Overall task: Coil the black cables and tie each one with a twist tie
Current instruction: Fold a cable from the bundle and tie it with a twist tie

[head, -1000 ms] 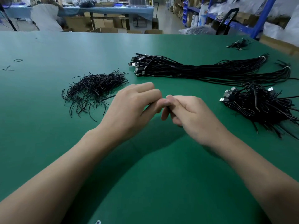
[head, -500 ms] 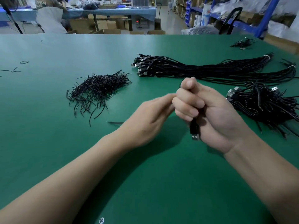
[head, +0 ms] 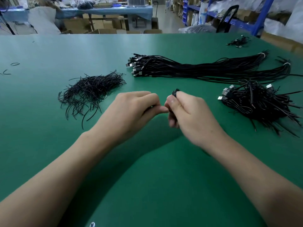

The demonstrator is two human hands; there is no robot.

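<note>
**Head camera: one cable coiled, tie being closed**

Nearest you, a cross-head screw (head: 92, 224) sits flush in the green table (head: 147, 185). Above it, your right hand (head: 191, 115) is curled round a small coiled cable (head: 175, 94). Only a black loop of it shows over the thumb; the rest is hidden in the fist. Your left hand (head: 131, 110) meets it, thumb and forefinger pinched on a dark sliver that I judge to be the twist tie (head: 151, 106). Its wrap round the coil cannot be seen.

Step in hand, by my reading: tying this coil. The next move calls for holding the coil firm while the tie ends are twisted tight, then setting it aside.

Left of your hands lies the loose heap of ties (head: 91, 89). To the right is the heap of coiled cables (head: 259, 102), connectors outward. Beyond, the long bundle of straight cables (head: 196, 69), banded at its far end, awaits coiling, so much of the task remains. A small cluster (head: 239, 42) lies near the far edge.

Writing: none legible on cables or connectors. Lettering on a sack (head: 42, 18) past the table is too blurred to read.
</note>
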